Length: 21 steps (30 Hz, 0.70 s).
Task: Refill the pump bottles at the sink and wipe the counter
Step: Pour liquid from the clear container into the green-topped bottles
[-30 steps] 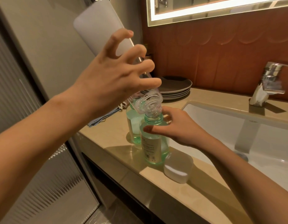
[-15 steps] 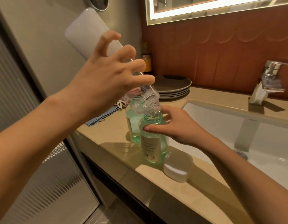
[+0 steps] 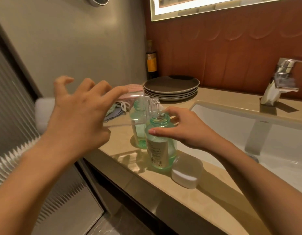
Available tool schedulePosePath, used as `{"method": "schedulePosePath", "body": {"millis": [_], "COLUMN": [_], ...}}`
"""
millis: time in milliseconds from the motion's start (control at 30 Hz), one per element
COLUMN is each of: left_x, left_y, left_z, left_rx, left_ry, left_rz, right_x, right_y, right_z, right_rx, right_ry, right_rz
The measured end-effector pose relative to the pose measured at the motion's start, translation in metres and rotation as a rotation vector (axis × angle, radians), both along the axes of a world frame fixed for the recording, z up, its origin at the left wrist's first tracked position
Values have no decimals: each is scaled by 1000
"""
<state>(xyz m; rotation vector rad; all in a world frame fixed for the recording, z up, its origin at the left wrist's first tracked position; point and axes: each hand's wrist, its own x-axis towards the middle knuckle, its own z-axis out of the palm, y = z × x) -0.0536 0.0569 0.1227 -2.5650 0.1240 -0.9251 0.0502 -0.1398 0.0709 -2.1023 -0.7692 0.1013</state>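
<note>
A green see-through bottle (image 3: 161,150) with a label stands open-topped, no pump on it, near the counter's front edge. My right hand (image 3: 182,129) grips its shoulder and neck. My left hand (image 3: 82,114) holds a large refill bottle lying almost level, with its white base (image 3: 42,114) to the left and its clear ribbed neck (image 3: 149,106) just above and left of the green bottle's mouth. A second green bottle (image 3: 138,129) stands right behind, partly hidden by the refill bottle.
A small white lidded box (image 3: 186,173) sits on the beige counter (image 3: 206,200) by the bottle's foot. Stacked dark plates (image 3: 170,87), folded cloths (image 3: 119,107) and a dark bottle (image 3: 151,60) fill the back corner. The white sink (image 3: 231,126) and chrome faucet (image 3: 280,80) lie to the right.
The refill bottle has swung down from steeply upturned to nearly level, its base dropping to the left. Its neck has drawn off the green bottle's mouth. My right hand keeps its grip.
</note>
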Motion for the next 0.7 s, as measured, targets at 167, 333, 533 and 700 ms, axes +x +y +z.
{"method": "schedulePosePath", "body": {"millis": [167,333,533,700], "left_x": [-18,-32,-45,-57], "left_y": [1,-3,-7,-9], "left_z": [-30,-64,-94,-113], "left_rx": [-300,-584,-998,-1250], "left_ry": [45,36,-13,-109], "left_rz": [46,60,8,-51], "right_x": [-3,-1,-5,-9], "right_y": [0,2,9,16], "right_z": [0,-4,-7,-10], "right_rx": [16,15,50,96], "right_ry": [4,-21,-18,0], "right_rz": [-8,-38,-93,-128]}}
